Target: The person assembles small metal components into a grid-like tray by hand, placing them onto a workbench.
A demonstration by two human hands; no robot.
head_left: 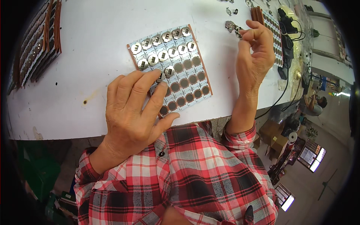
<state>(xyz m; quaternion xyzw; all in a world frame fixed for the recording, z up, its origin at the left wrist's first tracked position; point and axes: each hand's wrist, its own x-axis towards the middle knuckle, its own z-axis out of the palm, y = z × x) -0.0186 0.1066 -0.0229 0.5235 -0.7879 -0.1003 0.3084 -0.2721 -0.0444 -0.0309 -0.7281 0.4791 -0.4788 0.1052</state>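
A light-blue circuit board panel (183, 77) with brown edge strips lies on the white table. Shiny metal battery clips (163, 55) sit in its far rows; the nearer rows show bare dark round pads (181, 101). My left hand (135, 107) rests over the panel's near left corner, fingers stretched and apart. Its fingertips touch or nearly touch a clip (160, 77) that they partly cover. At the right, my right hand (257, 52) has thumb and forefinger pinched at a small metal clip (238, 32). Beside that lies another loose clip (229, 25).
Stacked circuit panels (39, 45) stand at the far left. Another panel stack (272, 35) is beyond my right hand. Black adapters and cables (288, 41) line the table's right side. More small metal parts (229, 11) lie at the back. A person (314, 104) sits in the distance.
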